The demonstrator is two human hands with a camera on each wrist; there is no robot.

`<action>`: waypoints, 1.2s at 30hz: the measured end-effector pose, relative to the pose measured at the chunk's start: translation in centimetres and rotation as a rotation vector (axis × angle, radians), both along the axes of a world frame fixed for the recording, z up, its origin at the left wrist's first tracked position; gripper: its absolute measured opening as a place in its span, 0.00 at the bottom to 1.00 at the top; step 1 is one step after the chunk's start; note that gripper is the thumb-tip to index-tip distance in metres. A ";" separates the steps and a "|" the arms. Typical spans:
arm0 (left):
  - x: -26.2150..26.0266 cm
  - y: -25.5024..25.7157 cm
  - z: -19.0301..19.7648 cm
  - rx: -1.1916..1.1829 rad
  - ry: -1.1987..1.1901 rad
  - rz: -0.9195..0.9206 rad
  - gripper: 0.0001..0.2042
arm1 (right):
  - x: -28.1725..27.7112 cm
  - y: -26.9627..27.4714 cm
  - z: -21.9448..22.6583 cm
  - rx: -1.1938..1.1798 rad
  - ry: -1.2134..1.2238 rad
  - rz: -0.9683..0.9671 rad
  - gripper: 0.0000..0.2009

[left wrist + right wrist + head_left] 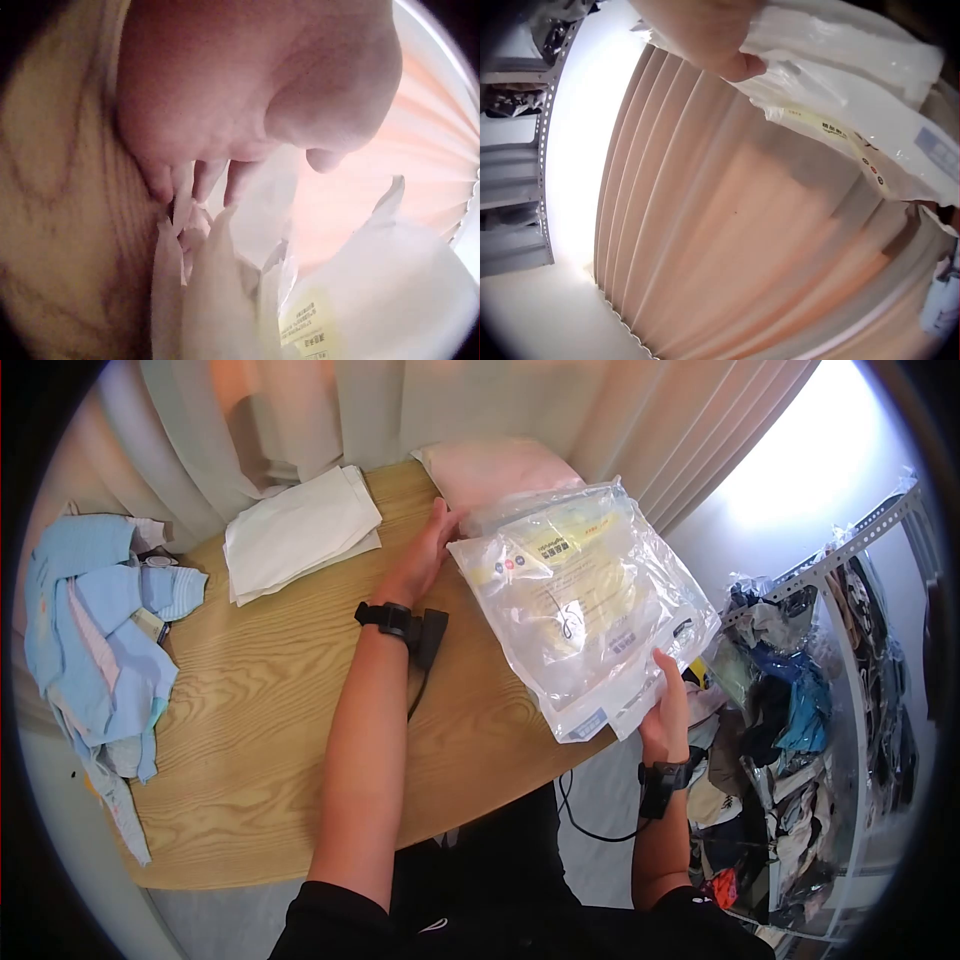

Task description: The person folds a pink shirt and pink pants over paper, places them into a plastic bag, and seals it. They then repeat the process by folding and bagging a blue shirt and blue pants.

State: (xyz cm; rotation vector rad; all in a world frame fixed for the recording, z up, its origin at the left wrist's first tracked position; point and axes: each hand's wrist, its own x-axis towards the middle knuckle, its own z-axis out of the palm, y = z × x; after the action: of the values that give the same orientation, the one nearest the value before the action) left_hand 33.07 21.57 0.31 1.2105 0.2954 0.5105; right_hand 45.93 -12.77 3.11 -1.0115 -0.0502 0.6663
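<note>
A stack of clear plastic packaging bags (590, 610), with a yellow printed panel and small lettering, is held tilted over the right part of the table. My right hand (668, 710) grips its lower right edge, thumb on the upper face and fingers hidden underneath. At the upper left edge is my left hand (425, 555), its thumb apart from the bags. In the left wrist view, the left hand's fingers (240, 180) reach down fairly straight among the bags' upright edges. The right wrist view shows the right thumb (746, 67) lying against the plastic.
Light blue and grey clothes (100, 630) lie heaped at the table's left end. White folded sheets (300, 535) lie at the back, with a pink bundle (500, 472) behind the bags. A metal rack (850, 550) with bagged garments stands right. Pleated curtains (370, 410) close off the back.
</note>
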 end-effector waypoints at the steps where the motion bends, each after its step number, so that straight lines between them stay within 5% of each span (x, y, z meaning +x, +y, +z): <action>1: 0.2 0.3 -0.4 0.015 -0.006 0.001 0.42 | 0.2 0.1 -0.1 -0.017 0.011 -0.002 0.27; 12: 0.0 -0.5 0.7 -0.021 0.030 -0.057 0.39 | -0.1 1.2 1.4 0.039 0.124 0.096 0.29; 15: 0.3 -0.5 0.7 -0.009 0.027 -0.002 0.37 | -0.3 1.3 1.8 0.031 0.090 0.096 0.28; 17: 0.3 -0.8 0.7 -0.017 0.078 0.215 0.29 | -0.5 1.4 1.6 0.050 0.110 0.091 0.28; 21: 0.0 -0.7 1.1 -0.003 0.166 0.232 0.31 | 0.0 1.2 -0.2 0.148 0.094 0.037 0.28; 36: -0.2 -0.2 0.1 -0.082 0.207 -0.018 0.37 | -2.5 0.2 -0.8 0.073 0.011 -0.134 0.26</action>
State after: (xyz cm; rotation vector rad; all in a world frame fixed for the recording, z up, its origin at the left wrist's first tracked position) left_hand 32.87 21.34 0.37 1.1872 0.4769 0.3539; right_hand 43.41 -12.57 2.30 -0.9319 0.0029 0.5444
